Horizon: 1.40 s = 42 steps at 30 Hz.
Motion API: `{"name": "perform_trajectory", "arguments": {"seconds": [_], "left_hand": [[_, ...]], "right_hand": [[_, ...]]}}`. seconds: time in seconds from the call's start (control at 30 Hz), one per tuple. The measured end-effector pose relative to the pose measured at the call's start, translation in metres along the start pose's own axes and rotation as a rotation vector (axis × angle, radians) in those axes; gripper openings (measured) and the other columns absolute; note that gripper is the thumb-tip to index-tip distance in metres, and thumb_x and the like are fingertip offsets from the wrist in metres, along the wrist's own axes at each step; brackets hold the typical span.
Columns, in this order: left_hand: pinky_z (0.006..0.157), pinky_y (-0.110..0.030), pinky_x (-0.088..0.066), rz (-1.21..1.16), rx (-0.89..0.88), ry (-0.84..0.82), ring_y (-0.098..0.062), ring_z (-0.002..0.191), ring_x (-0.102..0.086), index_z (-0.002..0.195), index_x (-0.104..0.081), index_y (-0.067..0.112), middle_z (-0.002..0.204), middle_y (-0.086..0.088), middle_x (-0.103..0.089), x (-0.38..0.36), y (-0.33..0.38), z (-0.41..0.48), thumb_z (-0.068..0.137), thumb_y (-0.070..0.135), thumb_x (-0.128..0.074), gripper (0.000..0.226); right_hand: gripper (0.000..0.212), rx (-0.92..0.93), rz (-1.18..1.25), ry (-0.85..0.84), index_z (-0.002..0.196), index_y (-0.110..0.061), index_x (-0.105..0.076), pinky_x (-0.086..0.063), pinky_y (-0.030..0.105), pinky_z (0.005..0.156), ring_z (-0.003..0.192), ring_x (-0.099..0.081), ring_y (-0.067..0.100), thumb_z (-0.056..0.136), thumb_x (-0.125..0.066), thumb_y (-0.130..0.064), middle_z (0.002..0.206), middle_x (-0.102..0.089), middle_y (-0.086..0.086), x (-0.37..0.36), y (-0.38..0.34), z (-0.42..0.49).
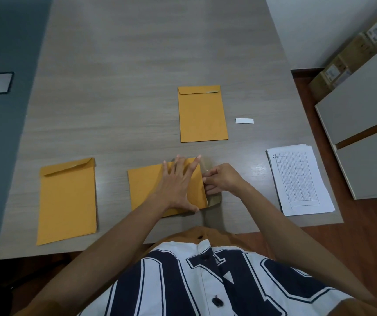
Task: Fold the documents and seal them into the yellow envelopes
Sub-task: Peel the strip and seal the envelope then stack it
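Desk [137, 65] space is lying wide open beyond your hands, bare grey wood reaching to the far edge; the near edge is running just under your forearms, and the right edge is passing close beside the documents [300, 179]. Your left hand [178, 183] is pressing flat on the middle envelope [146, 188], its fingers spread wide apart across the paper. Your right hand [221, 179] is working at that envelope's right end, where the flap is standing open, its fingers pinched together on something small and pale that you cannot make out clearly. You are looking at three yellow envelopes: the one under your hands, the left envelope [68, 199] lying well apart near the front edge, and the far envelope [202, 115] farther back, both with flaps folded down. One white strip [244, 120] is lying right of the far envelope. One stack of gridded documents is sitting at your right.
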State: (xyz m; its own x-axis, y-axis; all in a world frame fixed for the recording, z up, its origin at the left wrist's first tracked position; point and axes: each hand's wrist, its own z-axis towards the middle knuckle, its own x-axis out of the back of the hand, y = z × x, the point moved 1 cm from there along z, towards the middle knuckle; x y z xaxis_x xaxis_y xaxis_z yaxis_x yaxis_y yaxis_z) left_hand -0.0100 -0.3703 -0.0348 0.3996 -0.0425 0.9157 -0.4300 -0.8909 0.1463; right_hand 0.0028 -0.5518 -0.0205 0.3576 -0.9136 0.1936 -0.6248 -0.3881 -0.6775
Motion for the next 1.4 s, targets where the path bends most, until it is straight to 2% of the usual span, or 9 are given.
{"name": "perform_trajectory", "arguments": {"seconds": [0.1, 0.2, 0.4, 0.5, 0.67, 0.97, 1.17, 1.3, 1.4], "left_hand": [[0.115, -0.066, -0.009, 0.022, 0.024, -0.046, -0.037, 0.15, 0.005, 0.15, 0.026, 0.029, 0.163, -0.014, 0.005, -0.008, -0.008, -0.001, 0.051, 0.089, -0.063, 0.147], [0.116, -0.064, -0.006, 0.031, 0.047, -0.055, -0.033, 0.15, 0.011, 0.154, 0.006, 0.031, 0.163, -0.01, 0.01, -0.017, -0.012, -0.001, 0.054, 0.094, -0.053, 0.132], [0.116, -0.062, -0.011, 0.017, 0.085, 0.006, -0.032, 0.151, 0.004, 0.15, -0.023, 0.028, 0.163, -0.005, -0.004, -0.01, -0.001, 0.006, 0.063, 0.084, -0.059, 0.11], [0.117, -0.06, -0.014, 0.023, 0.066, -0.017, -0.03, 0.151, 0.002, 0.15, -0.022, 0.027, 0.164, 0.001, -0.001, -0.008, 0.002, 0.012, 0.061, 0.081, -0.066, 0.113], [0.117, -0.056, -0.017, 0.037, 0.072, -0.024, -0.03, 0.15, -0.002, 0.153, -0.014, 0.032, 0.164, -0.005, 0.0, -0.005, 0.001, 0.016, 0.059, 0.082, -0.067, 0.119], [0.117, -0.055, -0.018, 0.029, 0.066, -0.003, -0.029, 0.15, -0.003, 0.152, -0.013, 0.034, 0.164, -0.005, 0.0, -0.008, -0.003, 0.017, 0.056, 0.085, -0.065, 0.12], [0.117, -0.054, -0.018, 0.034, 0.058, 0.009, -0.029, 0.15, -0.004, 0.15, -0.014, 0.035, 0.164, -0.004, 0.0, -0.009, -0.003, 0.017, 0.056, 0.087, -0.063, 0.118], [0.117, -0.054, -0.018, 0.042, 0.055, 0.016, -0.028, 0.15, -0.002, 0.152, -0.012, 0.035, 0.164, -0.004, 0.001, -0.01, -0.005, 0.017, 0.057, 0.088, -0.061, 0.119], [0.116, -0.052, -0.019, 0.05, 0.06, 0.025, -0.027, 0.15, -0.002, 0.153, -0.012, 0.034, 0.164, -0.002, 0.002, -0.01, -0.006, 0.018, 0.057, 0.09, -0.057, 0.12]], "right_hand": [[0.009, 0.067, -0.07, 0.125, 0.095, 0.002, -0.069, -0.061, 0.032, 0.058, 0.065, -0.073, 0.025, 0.091, -0.066, -0.006, 0.082, -0.072, 0.019, 0.005, 0.006, -0.001], [0.005, 0.188, -0.291, 0.259, 0.088, -0.009, -0.072, -0.059, 0.027, 0.057, 0.055, -0.068, 0.012, 0.088, -0.071, -0.014, 0.07, -0.072, 0.006, 0.009, 0.015, 0.003], [0.008, 0.284, -0.585, 0.291, 0.086, -0.016, -0.07, -0.056, 0.032, 0.072, 0.073, -0.062, 0.011, 0.082, -0.074, -0.021, 0.074, -0.064, -0.007, 0.009, 0.018, 0.013], [0.019, 0.34, -0.695, 0.273, 0.098, -0.019, -0.067, -0.055, 0.036, 0.076, 0.082, -0.061, 0.016, 0.081, -0.075, -0.02, 0.088, -0.062, -0.003, 0.008, 0.013, 0.017], [0.029, 0.401, -0.831, 0.219, 0.116, -0.026, -0.066, -0.049, 0.03, 0.076, 0.088, -0.058, 0.015, 0.088, -0.068, -0.022, 0.101, -0.057, -0.002, 0.007, 0.009, 0.021], [0.024, 0.423, -0.843, 0.22, 0.112, -0.024, -0.066, -0.051, 0.032, 0.079, 0.09, -0.057, 0.016, 0.088, -0.068, -0.026, 0.104, -0.055, -0.001, 0.003, 0.01, 0.025], [0.008, 0.47, -0.827, 0.252, 0.098, -0.018, -0.064, -0.052, 0.035, 0.076, 0.086, -0.059, 0.019, 0.092, -0.063, -0.023, 0.105, -0.053, -0.001, 0.0, 0.009, 0.03], [0.001, 0.445, -0.79, 0.239, 0.091, -0.02, -0.063, -0.051, 0.031, 0.075, 0.086, -0.059, 0.016, 0.091, -0.063, -0.018, 0.096, -0.059, -0.005, 0.004, 0.006, 0.032], [0.004, 0.422, -0.534, 0.313, 0.088, -0.014, -0.063, -0.05, 0.018, 0.072, 0.079, -0.06, 0.011, 0.089, -0.066, -0.012, 0.087, -0.065, -0.004, 0.017, 0.003, 0.032]]}}
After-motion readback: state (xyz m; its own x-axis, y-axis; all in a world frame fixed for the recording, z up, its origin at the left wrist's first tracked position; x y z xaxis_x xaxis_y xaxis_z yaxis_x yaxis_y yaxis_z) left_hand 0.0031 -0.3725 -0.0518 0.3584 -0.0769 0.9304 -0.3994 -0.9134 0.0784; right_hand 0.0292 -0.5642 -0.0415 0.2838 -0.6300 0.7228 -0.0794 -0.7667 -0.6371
